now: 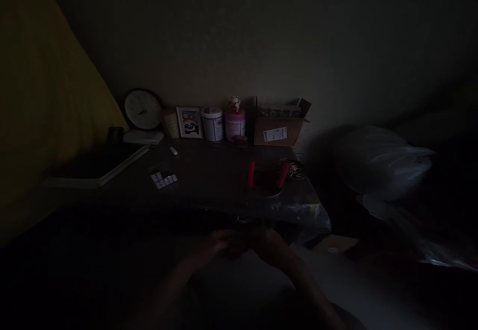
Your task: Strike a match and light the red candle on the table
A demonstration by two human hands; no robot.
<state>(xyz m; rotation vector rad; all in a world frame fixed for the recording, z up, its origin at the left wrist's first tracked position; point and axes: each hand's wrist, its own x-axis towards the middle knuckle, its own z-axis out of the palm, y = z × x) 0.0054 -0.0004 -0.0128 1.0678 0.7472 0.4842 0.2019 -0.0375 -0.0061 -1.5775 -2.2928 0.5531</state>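
The scene is very dark. My left hand (pixel 218 245) and my right hand (pixel 267 246) meet low in the middle, just below the near edge of a dark table (pixel 209 180). The fingers look curled toward each other, but the dim light hides whether anything is between them. Nearest on the table is a dark tray-like thing with two red handles (pixel 266 176).
Along the wall stand a round clock (pixel 142 109), a framed panda picture (pixel 190 122), a white jar (pixel 212 124), a pink jar (pixel 235 122) and an open cardboard box (pixel 279 127). A tablet (pixel 97 166) lies left, a small tile grid (pixel 164 178) nearby. White plastic bags (pixel 384 163) sit right.
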